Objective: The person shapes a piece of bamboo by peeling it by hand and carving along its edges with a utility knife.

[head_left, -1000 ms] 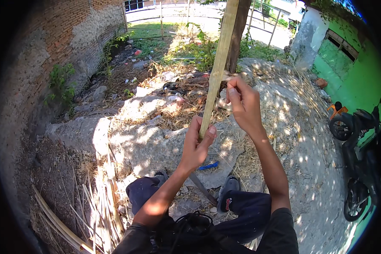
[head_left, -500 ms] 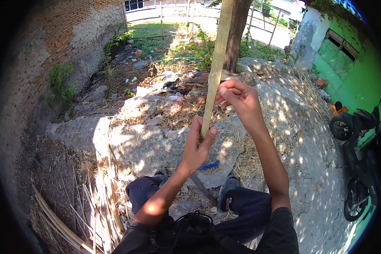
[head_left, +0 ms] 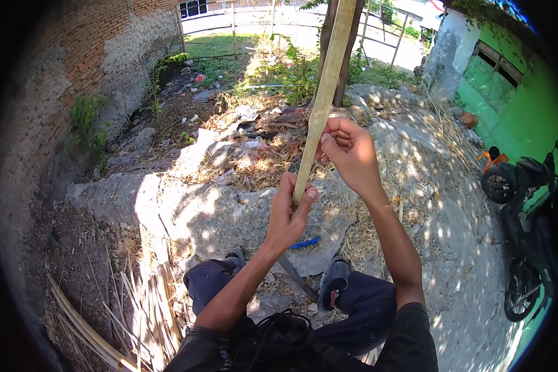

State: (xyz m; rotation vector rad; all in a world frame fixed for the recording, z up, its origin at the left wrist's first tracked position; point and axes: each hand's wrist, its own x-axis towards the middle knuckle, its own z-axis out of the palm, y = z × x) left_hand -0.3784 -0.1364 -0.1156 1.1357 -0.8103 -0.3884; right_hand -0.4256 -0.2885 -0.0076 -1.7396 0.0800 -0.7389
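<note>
A long, pale bamboo strip (head_left: 327, 84) slants up and slightly right in front of me, running out past the top of the view. My left hand (head_left: 287, 214) is closed around its lower end, thumb pressed against the strip. Higher up, my right hand (head_left: 351, 155) is closed in a pinch against the strip's right edge, where a small node shows. Whatever sits between those fingertips is too small to make out. On the ground between my shoes lies a dark, flat, blade-like piece (head_left: 297, 277), with a blue object (head_left: 305, 243) just beyond it.
Split bamboo lengths (head_left: 155, 310) lie at lower left. Ahead are a stone ledge (head_left: 229, 214), dry litter (head_left: 254, 161) and a tree trunk (head_left: 348, 56). A brick wall (head_left: 93, 56) bounds the left; a motorcycle (head_left: 530, 229) stands right, by a green wall (head_left: 508, 118).
The upper part of the bamboo strip has tilted a little to the right. My right fingertips have drawn together closer to its edge, while my left hand keeps its hold.
</note>
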